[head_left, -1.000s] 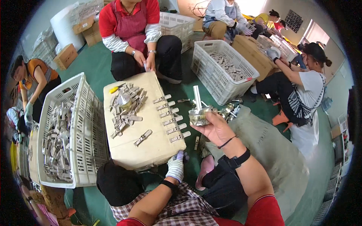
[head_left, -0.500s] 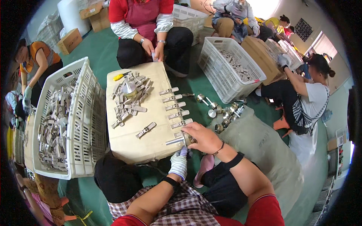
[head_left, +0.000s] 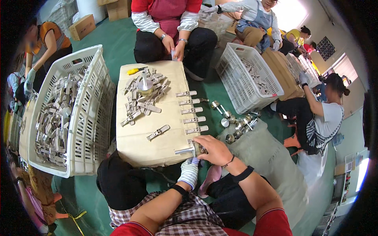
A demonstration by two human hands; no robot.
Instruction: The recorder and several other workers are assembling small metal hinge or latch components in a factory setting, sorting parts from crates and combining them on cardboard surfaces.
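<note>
Metal fitting (head_left: 198, 149), stem (head_left: 184, 151) crosswise, leftward

My left glove (head_left: 188, 173): white with grey stripes, lavender fingertips. My sleeve (head_left: 271, 222): red. My apron (head_left: 185, 216): brown-and-white check. Wristband (head_left: 243, 174): black. Metal fitting in my right hand (head_left: 214, 150): silver shaft (head_left: 183, 151). Block top (head_left: 138, 147): cream. Clips (head_left: 158, 132): beige-grey. Left crate (head_left: 88, 106): white. Tool handle (head_left: 134, 71): yellow and black. Sack (head_left: 267, 165): grey-green. Floor (head_left: 112, 39): green. Person opposite: maroon apron (head_left: 169, 15), white oversleeves (head_left: 145, 22).
</note>
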